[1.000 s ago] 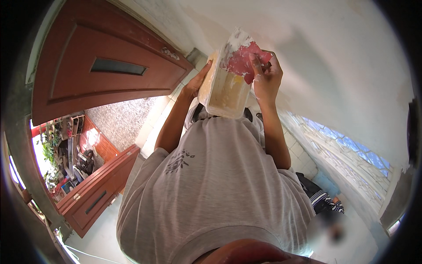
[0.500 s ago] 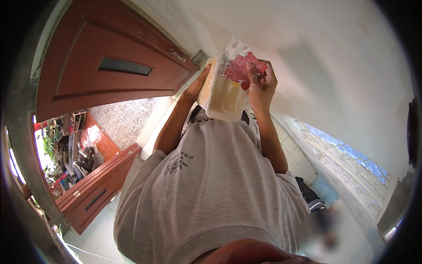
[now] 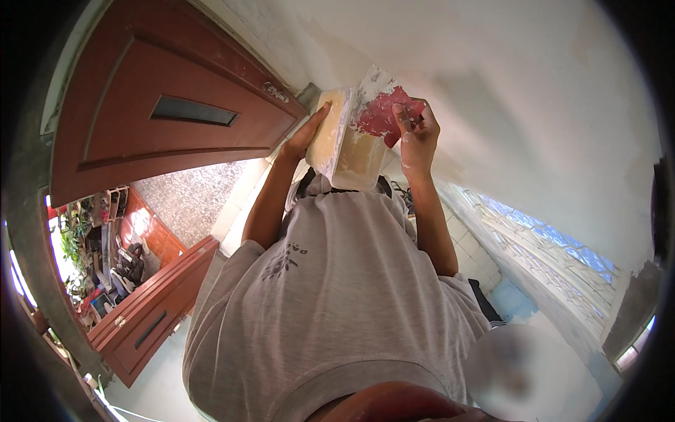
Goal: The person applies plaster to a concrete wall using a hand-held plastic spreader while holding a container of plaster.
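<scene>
My left hand (image 3: 305, 133) grips a rectangular, translucent yellowish plastic tub (image 3: 328, 141) by its left side, up in front of my chest. White putty coats the tub's rim and far end. A red flexible putty scraper (image 3: 380, 116), smeared with white, is pinched between the thumb and fingers of my right hand (image 3: 418, 139). The scraper lies across the tub's far right part, and its left edge overlaps the opening. Whether it touches the rim I cannot tell. Flecks of white show on my right thumb and wrist.
A pale, patchy plastered wall (image 3: 520, 105) rises ahead and to the right. At the left stands a reddish-brown panelled door (image 3: 126, 105) with a lower door leaf (image 3: 155, 309) nearer me. Beyond the doorway are plants and clutter (image 3: 98, 253). A lattice window (image 3: 548, 246) is at the right.
The tub has turned in my left hand, so more of its yellow outer side shows. The scraper has shifted slightly left and down in the picture, still in my right hand.
</scene>
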The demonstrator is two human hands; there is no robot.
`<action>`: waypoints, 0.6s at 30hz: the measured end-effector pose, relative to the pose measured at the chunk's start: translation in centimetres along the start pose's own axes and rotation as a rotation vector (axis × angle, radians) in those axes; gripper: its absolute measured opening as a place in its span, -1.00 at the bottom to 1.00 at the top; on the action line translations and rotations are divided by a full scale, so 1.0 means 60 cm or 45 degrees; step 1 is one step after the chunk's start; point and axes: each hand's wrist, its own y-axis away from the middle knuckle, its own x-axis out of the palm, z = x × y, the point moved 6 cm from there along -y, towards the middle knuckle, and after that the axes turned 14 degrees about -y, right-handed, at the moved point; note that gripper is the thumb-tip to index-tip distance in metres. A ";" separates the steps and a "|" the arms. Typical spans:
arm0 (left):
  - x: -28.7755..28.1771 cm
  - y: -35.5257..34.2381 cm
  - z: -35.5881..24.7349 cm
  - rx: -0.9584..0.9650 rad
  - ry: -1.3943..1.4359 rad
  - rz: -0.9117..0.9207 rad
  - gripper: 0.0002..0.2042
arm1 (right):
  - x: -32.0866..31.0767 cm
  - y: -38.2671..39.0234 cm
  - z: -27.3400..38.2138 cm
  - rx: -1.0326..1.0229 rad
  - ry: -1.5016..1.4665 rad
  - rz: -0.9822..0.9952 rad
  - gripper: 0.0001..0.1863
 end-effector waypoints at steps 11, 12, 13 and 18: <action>0.043 -0.011 0.031 0.045 0.283 0.064 -0.33 | 0.002 -0.002 -0.001 -0.116 0.123 0.077 -0.77; 0.043 -0.012 0.034 0.078 0.275 0.063 -0.33 | -0.001 -0.006 -0.003 -0.111 0.158 0.109 -0.77; 0.044 -0.014 0.033 0.111 0.265 0.064 -0.33 | -0.002 -0.009 -0.003 -0.109 0.193 0.138 -0.77; 0.042 -0.020 0.042 0.017 0.430 0.043 -0.39 | -0.006 -0.015 -0.020 0.039 0.167 0.221 -0.80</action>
